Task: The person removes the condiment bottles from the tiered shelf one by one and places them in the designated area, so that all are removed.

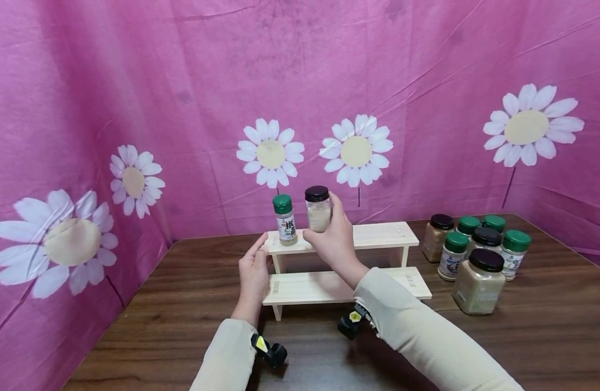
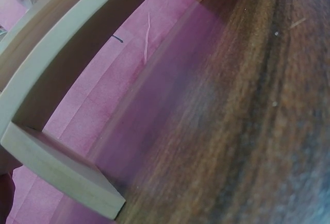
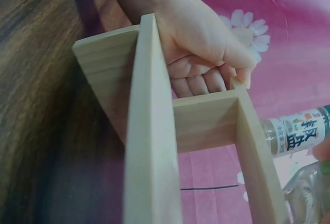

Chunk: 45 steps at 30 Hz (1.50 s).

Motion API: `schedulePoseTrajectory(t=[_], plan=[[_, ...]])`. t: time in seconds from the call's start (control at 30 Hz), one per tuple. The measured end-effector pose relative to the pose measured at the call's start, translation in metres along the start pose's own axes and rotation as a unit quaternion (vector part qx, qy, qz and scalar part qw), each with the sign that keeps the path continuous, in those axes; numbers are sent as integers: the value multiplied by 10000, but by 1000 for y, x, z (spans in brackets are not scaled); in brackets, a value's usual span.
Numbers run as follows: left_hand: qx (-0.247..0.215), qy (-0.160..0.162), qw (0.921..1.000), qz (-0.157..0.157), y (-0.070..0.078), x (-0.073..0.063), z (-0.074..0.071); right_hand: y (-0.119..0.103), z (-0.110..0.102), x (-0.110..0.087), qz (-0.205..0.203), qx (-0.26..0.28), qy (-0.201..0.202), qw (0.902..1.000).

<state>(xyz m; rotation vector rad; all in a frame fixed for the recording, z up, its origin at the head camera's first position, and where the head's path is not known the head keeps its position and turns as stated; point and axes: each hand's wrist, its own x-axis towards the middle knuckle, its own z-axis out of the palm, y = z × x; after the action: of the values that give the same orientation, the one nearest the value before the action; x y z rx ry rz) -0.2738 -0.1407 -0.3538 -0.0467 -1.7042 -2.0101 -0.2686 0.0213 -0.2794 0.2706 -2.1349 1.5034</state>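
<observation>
A two-tier wooden rack (image 1: 300, 289) stands on the table. My left hand (image 1: 254, 270) grips the left end of its upper shelf; in the right wrist view the thumb of that left hand (image 3: 206, 38) lies at the shelf corner, with the fingers curled below. On the upper shelf's left part stands a green-capped seasoning bottle (image 1: 286, 222), upright. Just right of it, my right hand (image 1: 334, 236) holds a black-lidded glass jar (image 1: 319, 212) of pale powder, upright over the shelf. The jar's glass (image 3: 304, 195) shows at the right wrist view's lower right. Rack boards (image 2: 56, 54) fill the left wrist view's left side.
Right of the rack, several green-capped bottles (image 1: 451, 260) and black-lidded jars (image 1: 478, 288) stand grouped on the brown wooden table (image 1: 172, 326). A pink curtain with daisies (image 1: 207, 81) hangs behind the table and along its sides.
</observation>
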Motion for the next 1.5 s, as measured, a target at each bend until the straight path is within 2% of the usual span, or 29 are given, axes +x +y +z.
schedulePoseTrajectory(t=[0.3,0.57,0.8,1.1,1.27,1.5], plan=[[8,5,10000,56,1,-1,1,12,-11,-6,-439,391,405,9974],[-45,28,10000,1,2,-1,1,25,-21,-12,-878,675,919,9896],[50,8,10000,31,3,-1,0,28,-32,-16,-991,973,1352,9810],[-77,-26,9999,110,5,-1,1,26,-55,-18,-1136,1278,1856,9676],[-4,-20,10000,96,3,-1,1,28,-69,-21,-1304,1207,2065,9622],[-84,-11,9999,81,1,-1,1,30,-88,-26,-1250,990,2295,9601]])
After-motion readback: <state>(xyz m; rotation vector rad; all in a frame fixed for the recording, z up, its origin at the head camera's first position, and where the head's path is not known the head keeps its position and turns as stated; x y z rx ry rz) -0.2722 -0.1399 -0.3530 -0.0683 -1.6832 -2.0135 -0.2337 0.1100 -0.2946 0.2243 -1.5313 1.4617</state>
